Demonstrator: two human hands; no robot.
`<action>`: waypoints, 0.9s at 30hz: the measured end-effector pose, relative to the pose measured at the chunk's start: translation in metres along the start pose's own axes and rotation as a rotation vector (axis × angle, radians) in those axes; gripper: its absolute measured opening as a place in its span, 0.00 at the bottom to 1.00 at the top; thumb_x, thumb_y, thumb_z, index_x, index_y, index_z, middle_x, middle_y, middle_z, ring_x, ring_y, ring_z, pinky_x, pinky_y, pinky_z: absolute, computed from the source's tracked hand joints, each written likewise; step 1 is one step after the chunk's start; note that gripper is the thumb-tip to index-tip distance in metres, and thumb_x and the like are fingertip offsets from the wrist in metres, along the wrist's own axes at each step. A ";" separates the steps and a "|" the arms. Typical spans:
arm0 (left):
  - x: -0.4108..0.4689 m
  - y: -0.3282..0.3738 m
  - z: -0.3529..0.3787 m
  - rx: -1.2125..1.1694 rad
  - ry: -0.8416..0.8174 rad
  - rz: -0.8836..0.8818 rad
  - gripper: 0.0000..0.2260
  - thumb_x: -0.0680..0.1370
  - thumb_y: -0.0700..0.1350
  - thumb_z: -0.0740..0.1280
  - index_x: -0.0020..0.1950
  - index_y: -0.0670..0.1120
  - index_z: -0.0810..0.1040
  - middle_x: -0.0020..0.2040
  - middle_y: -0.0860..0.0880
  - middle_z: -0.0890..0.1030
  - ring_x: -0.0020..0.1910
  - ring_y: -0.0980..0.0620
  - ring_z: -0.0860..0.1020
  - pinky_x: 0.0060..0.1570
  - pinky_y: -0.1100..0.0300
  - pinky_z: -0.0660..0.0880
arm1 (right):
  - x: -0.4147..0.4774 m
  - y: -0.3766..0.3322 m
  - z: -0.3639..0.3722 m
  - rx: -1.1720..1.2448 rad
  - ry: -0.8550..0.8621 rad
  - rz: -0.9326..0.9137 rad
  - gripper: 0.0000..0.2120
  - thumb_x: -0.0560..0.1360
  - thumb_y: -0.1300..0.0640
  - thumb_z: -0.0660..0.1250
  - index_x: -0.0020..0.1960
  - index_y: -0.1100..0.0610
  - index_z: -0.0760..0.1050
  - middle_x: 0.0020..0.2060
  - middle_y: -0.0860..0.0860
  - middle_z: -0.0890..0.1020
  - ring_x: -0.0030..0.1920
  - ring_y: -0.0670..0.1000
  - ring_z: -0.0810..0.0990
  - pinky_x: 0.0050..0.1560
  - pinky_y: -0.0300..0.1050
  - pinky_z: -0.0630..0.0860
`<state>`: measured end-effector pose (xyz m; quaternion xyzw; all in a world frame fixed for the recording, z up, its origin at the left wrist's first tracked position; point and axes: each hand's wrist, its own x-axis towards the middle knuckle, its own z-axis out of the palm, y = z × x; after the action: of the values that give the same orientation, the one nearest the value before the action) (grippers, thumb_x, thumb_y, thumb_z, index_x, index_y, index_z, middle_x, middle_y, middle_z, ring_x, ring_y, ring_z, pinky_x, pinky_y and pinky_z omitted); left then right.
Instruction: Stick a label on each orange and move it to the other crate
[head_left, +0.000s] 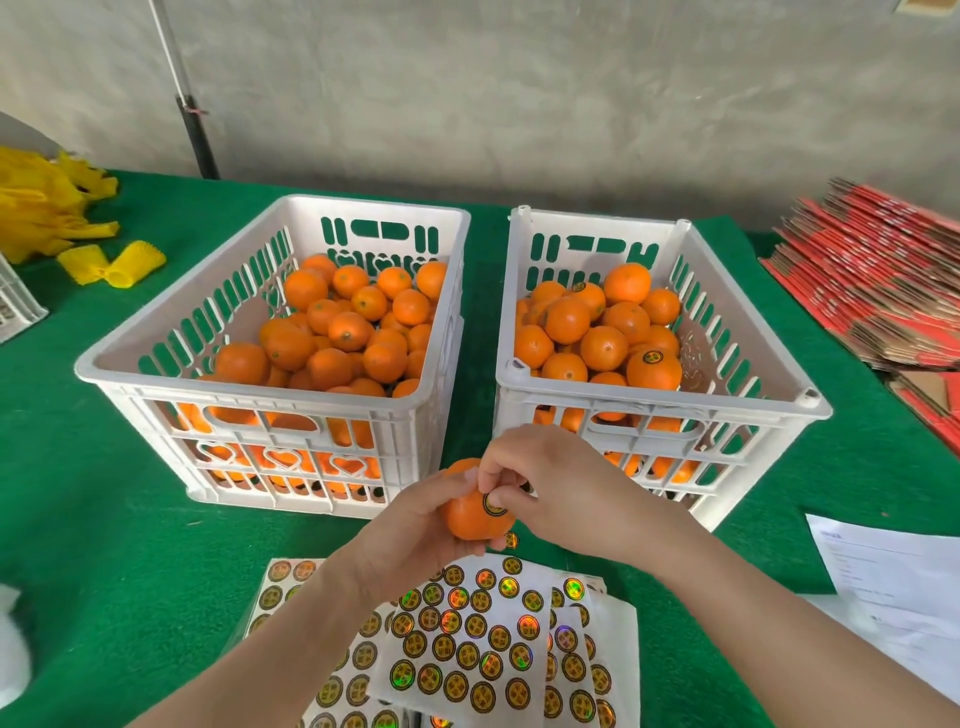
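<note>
Round black-and-gold label (495, 505) on smooth, glossy orange (470, 522)

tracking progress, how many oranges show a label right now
3. The held orange sits in the left hand, the right hand pinching its label. Two lie in the right crate: a front orange and a back orange. Others may hide theirs.

Label (495, 505) print unreadable, orange (470, 517) underside hidden in left hand (410, 530), blurred white shape (13, 654) cut off left
</note>
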<state>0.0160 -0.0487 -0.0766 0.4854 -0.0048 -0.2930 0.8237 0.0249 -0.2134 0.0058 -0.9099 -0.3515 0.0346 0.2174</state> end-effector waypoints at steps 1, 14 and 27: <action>-0.001 0.001 0.001 -0.005 0.004 -0.004 0.33 0.58 0.57 0.81 0.57 0.43 0.77 0.47 0.41 0.80 0.40 0.44 0.80 0.37 0.60 0.78 | 0.000 0.000 0.001 0.005 0.011 0.015 0.03 0.75 0.60 0.65 0.49 0.56 0.77 0.43 0.47 0.77 0.45 0.44 0.72 0.46 0.38 0.67; -0.021 0.042 0.026 0.312 0.103 0.252 0.40 0.59 0.68 0.76 0.62 0.45 0.74 0.50 0.44 0.82 0.49 0.44 0.82 0.42 0.57 0.79 | -0.012 -0.003 0.016 0.328 0.203 -0.056 0.33 0.70 0.46 0.70 0.70 0.41 0.56 0.64 0.39 0.65 0.62 0.36 0.66 0.58 0.28 0.67; 0.051 0.157 -0.047 0.934 0.794 0.519 0.08 0.80 0.36 0.58 0.54 0.46 0.74 0.52 0.41 0.81 0.47 0.40 0.79 0.42 0.50 0.76 | 0.099 0.122 -0.084 -0.230 -0.119 0.519 0.20 0.63 0.56 0.76 0.52 0.56 0.74 0.48 0.51 0.78 0.48 0.52 0.76 0.42 0.46 0.75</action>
<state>0.1471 0.0203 0.0106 0.8456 0.0557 0.1486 0.5098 0.1937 -0.2599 0.0393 -0.9845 -0.1208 0.1024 0.0756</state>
